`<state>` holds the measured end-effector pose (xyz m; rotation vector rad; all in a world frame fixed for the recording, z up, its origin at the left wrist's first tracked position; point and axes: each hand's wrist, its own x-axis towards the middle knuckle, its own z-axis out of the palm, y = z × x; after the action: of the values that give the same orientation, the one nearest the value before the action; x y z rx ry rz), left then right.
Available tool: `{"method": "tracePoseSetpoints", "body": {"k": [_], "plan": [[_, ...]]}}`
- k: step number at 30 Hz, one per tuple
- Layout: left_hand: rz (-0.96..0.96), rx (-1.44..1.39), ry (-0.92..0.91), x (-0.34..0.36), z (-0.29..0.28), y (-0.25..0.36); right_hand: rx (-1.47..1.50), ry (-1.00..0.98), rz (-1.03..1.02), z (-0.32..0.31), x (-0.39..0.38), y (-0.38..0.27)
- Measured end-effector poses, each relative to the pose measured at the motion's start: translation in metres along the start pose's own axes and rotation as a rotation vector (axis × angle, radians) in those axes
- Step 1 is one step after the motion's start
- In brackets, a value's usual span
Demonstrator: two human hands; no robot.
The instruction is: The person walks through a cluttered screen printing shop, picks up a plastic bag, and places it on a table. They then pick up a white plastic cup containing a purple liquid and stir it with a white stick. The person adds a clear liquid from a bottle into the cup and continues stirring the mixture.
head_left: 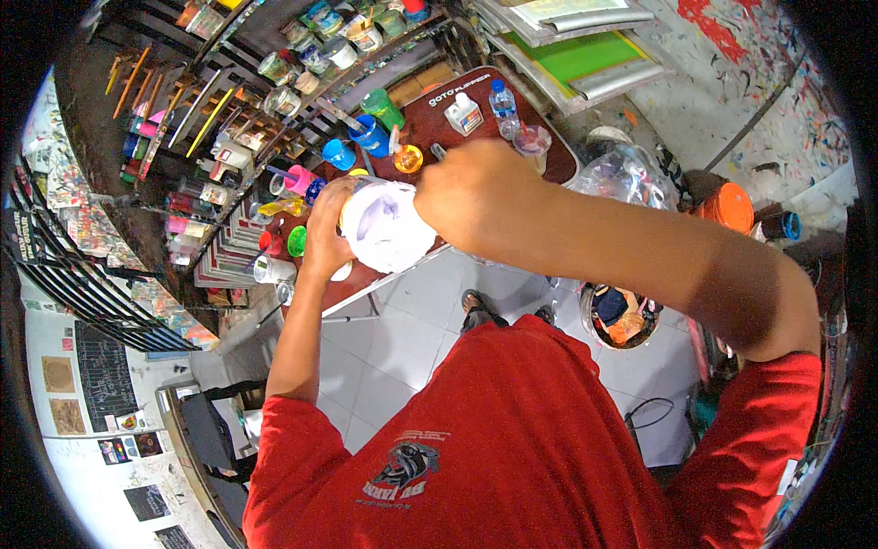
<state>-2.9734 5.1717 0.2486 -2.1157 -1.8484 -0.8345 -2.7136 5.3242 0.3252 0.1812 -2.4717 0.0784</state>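
Observation:
My left hand [327, 220] is wrapped round the side of a round tub of thick white paste [389, 227], which is tipped so that its open top shows. The paste lies in uneven folds, with a shaded hollow in the middle. At the tub's right rim my right hand [471, 197] is closed in a fist, knuckles up. A short grey end of something [439, 152] shows just beyond the fist; what the fingers grip is hidden. Both hands are above the near part of a dark red table [428, 117].
On the table stand an orange bottle [408, 159], blue cups [371, 137], a white jug [464, 114] and a water bottle [503, 108]. Shelves of paint jars [340, 53] rise at the left and back. Framed screens [585, 69] hang at back right; a bin [620, 316] stands below.

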Motion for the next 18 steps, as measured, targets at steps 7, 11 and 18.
{"method": "tracePoseSetpoints", "body": {"k": [7,11,18], "plan": [[0.092,0.132,0.016,-0.002,-0.004,0.002,0.891,-0.341,0.837,0.079,-0.050,-0.010],[0.067,0.169,0.110,-0.010,0.004,-0.007,2.030,-0.229,1.192,0.096,-0.059,-0.042],[-0.023,0.070,0.206,-0.008,0.005,-0.022,0.412,0.047,0.579,0.072,-0.050,-0.021]]}}
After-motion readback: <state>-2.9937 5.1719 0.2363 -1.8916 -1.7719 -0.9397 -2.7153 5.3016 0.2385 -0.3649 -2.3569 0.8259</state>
